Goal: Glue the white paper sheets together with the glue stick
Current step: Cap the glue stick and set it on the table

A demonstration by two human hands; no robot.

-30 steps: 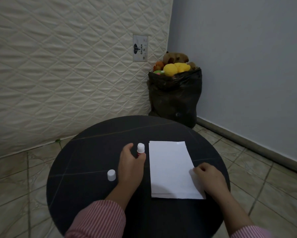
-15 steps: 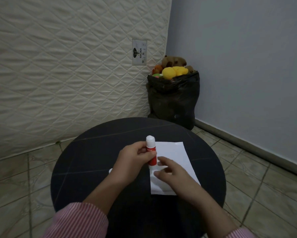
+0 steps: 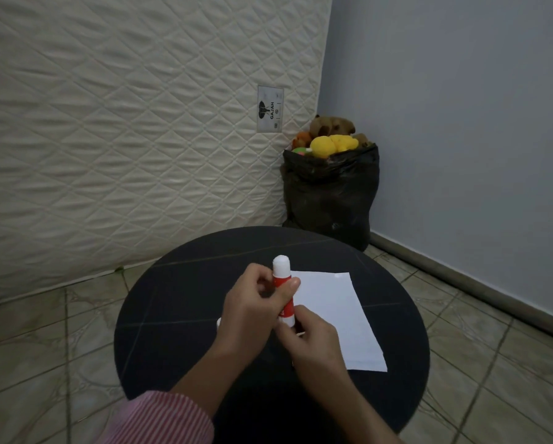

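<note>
view: head camera looking down at a round black table (image 3: 179,315) on a tiled floor (image 3: 44,347).
left hand (image 3: 252,312): raised over the middle of the table, fingers (image 3: 289,288) clenched around the red body of the glue stick, thumb pressed across its front.
glue stick (image 3: 282,277): upright in the air above the table, white tip pointing up and bare of any cap, white base at the bottom, just to the left of the paper's near-left part.
right hand (image 3: 313,344): directly below the glue stick, fingers pinching its white base; the palm and wrist cover the lower-left corner of the paper.
white paper sheets (image 3: 333,309): lying flat on the table to the right of its centre, long side running away from the person; how many sheets are stacked cannot be told.
cap (image 3: 218,322): only a small white sliver shows on the table, just left of the left hand and mostly hidden behind it.
sleeve (image 3: 160,418): red and white stripes on the left arm, at the near edge of the table.
mattress (image 3: 124,123): cream, quilted, standing on edge behind the table.
black bag (image 3: 329,193): on the floor beyond the table, in the corner by the grey wall (image 3: 461,123), filled with soft toys (image 3: 329,142).
</note>
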